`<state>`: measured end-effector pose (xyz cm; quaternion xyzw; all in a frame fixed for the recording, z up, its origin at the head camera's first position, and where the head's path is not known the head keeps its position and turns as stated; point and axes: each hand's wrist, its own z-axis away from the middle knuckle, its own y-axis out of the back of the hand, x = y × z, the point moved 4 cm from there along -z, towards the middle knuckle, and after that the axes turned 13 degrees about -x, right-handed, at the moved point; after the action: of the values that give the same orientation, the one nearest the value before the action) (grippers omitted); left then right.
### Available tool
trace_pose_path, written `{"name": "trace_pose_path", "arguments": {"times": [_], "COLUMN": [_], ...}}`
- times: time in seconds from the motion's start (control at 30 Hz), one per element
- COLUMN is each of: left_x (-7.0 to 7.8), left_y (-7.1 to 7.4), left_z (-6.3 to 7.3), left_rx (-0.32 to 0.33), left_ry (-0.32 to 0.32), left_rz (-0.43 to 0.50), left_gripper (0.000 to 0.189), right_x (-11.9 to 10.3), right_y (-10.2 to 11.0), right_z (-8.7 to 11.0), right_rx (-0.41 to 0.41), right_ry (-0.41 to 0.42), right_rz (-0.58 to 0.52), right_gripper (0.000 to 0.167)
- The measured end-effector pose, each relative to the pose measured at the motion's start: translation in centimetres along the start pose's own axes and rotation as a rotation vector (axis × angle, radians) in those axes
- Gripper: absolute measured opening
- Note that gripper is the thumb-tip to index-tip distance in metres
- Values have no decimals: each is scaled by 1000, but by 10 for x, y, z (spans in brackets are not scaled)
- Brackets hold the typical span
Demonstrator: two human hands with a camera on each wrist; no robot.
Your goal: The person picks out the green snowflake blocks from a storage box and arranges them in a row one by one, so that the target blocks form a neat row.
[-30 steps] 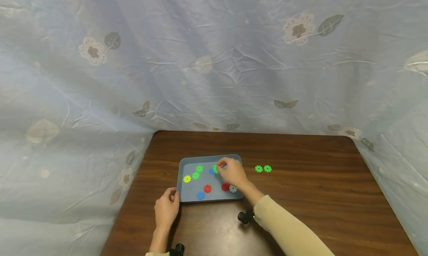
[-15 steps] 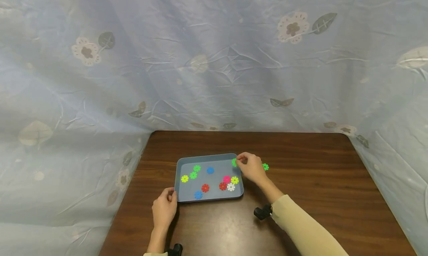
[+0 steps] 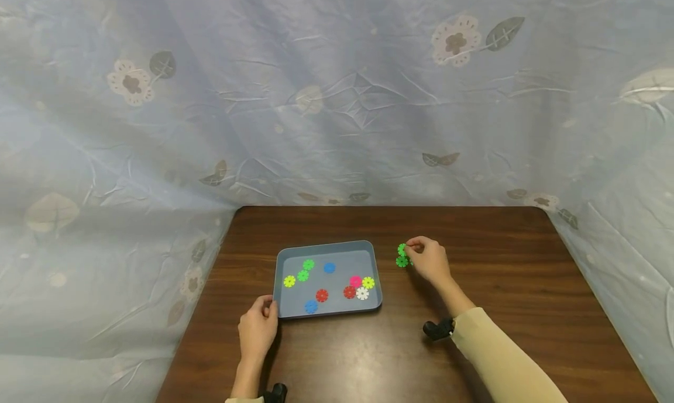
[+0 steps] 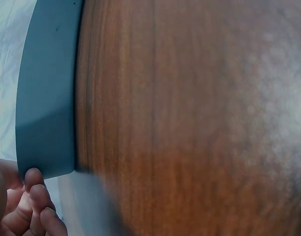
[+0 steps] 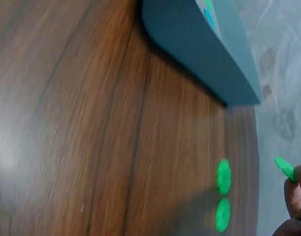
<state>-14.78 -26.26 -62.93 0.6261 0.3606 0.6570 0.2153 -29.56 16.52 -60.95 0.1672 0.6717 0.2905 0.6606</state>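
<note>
A grey-blue tray (image 3: 337, 306) lies on the table with several notched plastic discs in it. My left hand (image 3: 257, 329) grips its near left corner; the fingertips (image 4: 37, 191) show against that corner in the left wrist view. To the right of the tray, my right hand (image 3: 433, 264) pinches a green notched disc (image 5: 285, 168) between thumb and finger, held above the table. Below it, two more green discs rest side by side on the wood: one green disc (image 5: 223, 176) and a second green disc (image 5: 222, 215). In the head view the fingers mostly cover one of them.
Inside the tray are two green discs, a blue disc (image 3: 329, 267), a yellow disc (image 3: 289, 281), red discs, a pink disc (image 3: 356, 281) and a white disc (image 3: 362, 293). The wooden table (image 3: 489, 286) reaches a patterned curtain (image 3: 337, 128) at its back and sides.
My right hand has carried the green disc from inside the tray, over its right wall, to the green discs on the table. My left hand stays at the tray's corner.
</note>
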Motion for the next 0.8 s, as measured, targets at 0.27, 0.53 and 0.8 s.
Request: {"name": "trace_pose_path", "arguments": {"times": [0.27,0.53,0.8], "left_x": [-1,-2,-3], "left_y": [-1,-1,-3], "left_z": [0,-1,-1], "left_rx": [-22,-38,-35], "left_ry": [-1,13,6], "left_rz": [14,25,27], "left_gripper": [19,20,20], "right_x": [36,56,66], "right_y": [18,25,24], "right_z": [6,12,13], "right_rx": [32,36,36], "right_ry": [-96,-167,-242], "right_rz": [28,44,64], "right_gripper": [21,25,26]}}
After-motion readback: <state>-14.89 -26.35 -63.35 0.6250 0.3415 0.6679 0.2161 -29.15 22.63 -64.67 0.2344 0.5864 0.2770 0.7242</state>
